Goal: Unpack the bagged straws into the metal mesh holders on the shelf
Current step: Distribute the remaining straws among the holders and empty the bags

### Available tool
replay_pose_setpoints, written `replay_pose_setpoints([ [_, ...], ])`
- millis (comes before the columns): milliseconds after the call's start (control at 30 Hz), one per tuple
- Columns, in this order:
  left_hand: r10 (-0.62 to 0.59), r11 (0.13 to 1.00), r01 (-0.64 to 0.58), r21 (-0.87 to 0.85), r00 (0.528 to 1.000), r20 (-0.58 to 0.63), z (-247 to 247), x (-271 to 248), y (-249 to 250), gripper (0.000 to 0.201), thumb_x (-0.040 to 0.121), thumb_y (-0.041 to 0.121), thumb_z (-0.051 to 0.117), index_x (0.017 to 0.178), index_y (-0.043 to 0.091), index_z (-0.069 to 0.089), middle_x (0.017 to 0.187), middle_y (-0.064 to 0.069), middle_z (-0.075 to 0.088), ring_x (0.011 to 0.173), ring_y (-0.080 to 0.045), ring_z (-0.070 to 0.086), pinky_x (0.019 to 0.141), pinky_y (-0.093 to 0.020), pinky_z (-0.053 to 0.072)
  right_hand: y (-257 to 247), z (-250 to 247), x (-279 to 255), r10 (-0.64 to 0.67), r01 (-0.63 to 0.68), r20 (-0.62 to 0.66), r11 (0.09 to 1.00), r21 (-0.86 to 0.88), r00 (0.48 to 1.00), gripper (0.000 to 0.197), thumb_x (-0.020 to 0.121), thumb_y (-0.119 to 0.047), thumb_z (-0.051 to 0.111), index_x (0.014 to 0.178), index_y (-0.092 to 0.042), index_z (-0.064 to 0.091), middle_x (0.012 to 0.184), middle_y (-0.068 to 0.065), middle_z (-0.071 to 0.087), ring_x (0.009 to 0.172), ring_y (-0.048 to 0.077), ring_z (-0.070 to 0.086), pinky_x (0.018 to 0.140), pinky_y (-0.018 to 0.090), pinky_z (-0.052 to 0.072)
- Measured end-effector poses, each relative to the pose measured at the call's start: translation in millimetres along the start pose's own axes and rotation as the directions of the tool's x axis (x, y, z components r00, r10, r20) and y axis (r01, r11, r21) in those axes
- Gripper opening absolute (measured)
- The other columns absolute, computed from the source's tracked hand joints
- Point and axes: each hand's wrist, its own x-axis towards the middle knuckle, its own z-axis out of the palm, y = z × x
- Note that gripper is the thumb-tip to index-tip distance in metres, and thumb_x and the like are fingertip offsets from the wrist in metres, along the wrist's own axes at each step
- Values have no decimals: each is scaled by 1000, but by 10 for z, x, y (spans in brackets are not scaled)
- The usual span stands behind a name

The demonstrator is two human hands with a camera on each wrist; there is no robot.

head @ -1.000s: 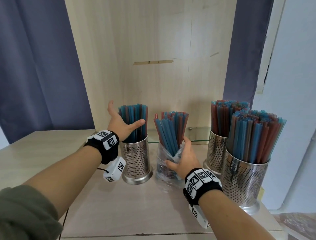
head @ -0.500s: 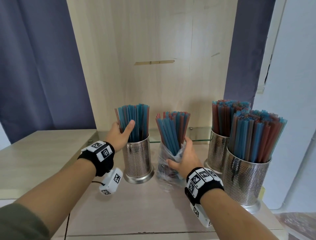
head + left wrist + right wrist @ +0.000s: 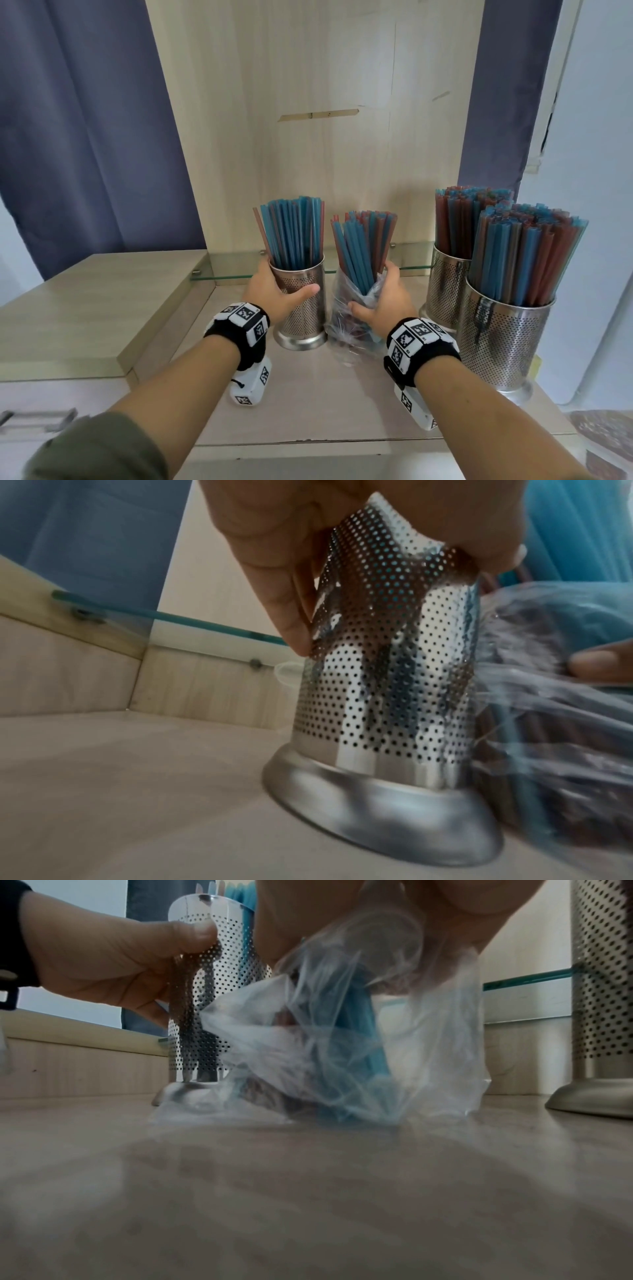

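A clear plastic bag (image 3: 346, 318) of blue and red straws (image 3: 363, 250) stands upright on the shelf (image 3: 308, 394). My right hand (image 3: 383, 301) grips it around the middle, fingers curled round bag and straws; the crumpled bag (image 3: 342, 1047) fills the right wrist view. Just left of it stands a perforated metal holder (image 3: 305, 308), partly filled with mostly blue straws (image 3: 294, 236). My left hand (image 3: 274, 294) grips that holder (image 3: 387, 669) near its top, thumb across the front and fingers behind. The holder's base rests on the shelf, touching the bag.
Two more metal holders (image 3: 507, 346) (image 3: 445, 291), packed full of blue and red straws, stand at the right of the shelf. A glass ledge (image 3: 233, 270) runs along the back panel. A raised wooden top (image 3: 85, 308) lies to the left.
My left hand came down from the straw tops and closed around the holder's body. My right hand stayed gripping the bag of straws.
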Motion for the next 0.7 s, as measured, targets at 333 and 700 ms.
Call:
replay_pose_setpoints([
  [333,56,980,-36,194,993,-101,-157,-397,145,100,80,63,63,151,9,20,153,-10,32,140,-25,30,114,-41,25,-54,-189,-207,-59,71,119,993,-100,991,104,74,-36,82,151,-17,15,149,5,44,133,22,46,109,37,40],
  [700,263,927,-181,-330,938,227,153,-921,614,78,74,68,61,137,32,33,135,13,49,123,9,45,106,-17,39,-153,-310,-666,-187,161,267,980,115,945,94,77,-22,81,151,-15,23,118,-5,57,95,1,61,79,11,49],
])
